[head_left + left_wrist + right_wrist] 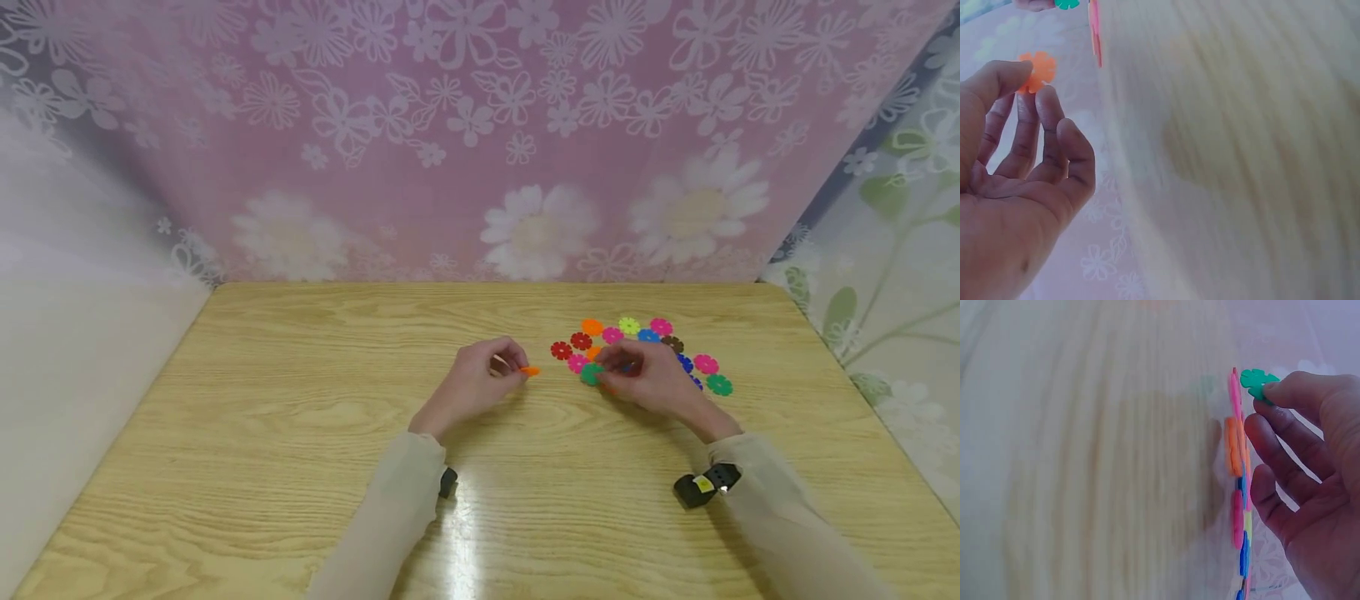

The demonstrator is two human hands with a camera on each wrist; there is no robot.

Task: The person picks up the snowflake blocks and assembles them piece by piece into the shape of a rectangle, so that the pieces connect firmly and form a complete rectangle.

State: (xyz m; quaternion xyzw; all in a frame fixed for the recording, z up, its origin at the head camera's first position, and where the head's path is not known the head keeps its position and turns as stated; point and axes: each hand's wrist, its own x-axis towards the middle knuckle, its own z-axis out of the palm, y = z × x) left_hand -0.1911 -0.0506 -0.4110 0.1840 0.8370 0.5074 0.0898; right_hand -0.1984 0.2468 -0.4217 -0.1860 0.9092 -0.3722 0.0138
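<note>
Between thumb and fingertips my left hand (483, 379) pinches an orange notched disc (1039, 72), shaped like a flower, above the table left of the other discs. My right hand (651, 379) pinches a green notched disc (1259, 382) by its edge, over the near side of the spread of discs. The two held pieces are a short gap apart. Around the right hand lie loose discs, among them a dark red one (561, 350), a pink one (706, 364) and a yellow-green one (628, 326). Some discs are partly hidden beneath that hand.
The pieces lie on a wood-grain table (262, 400), spread over its right side towards the back. A pink flowered curtain (420, 167) hangs behind the far edge. Black wrist straps (705, 485) sit at the cuffs.
</note>
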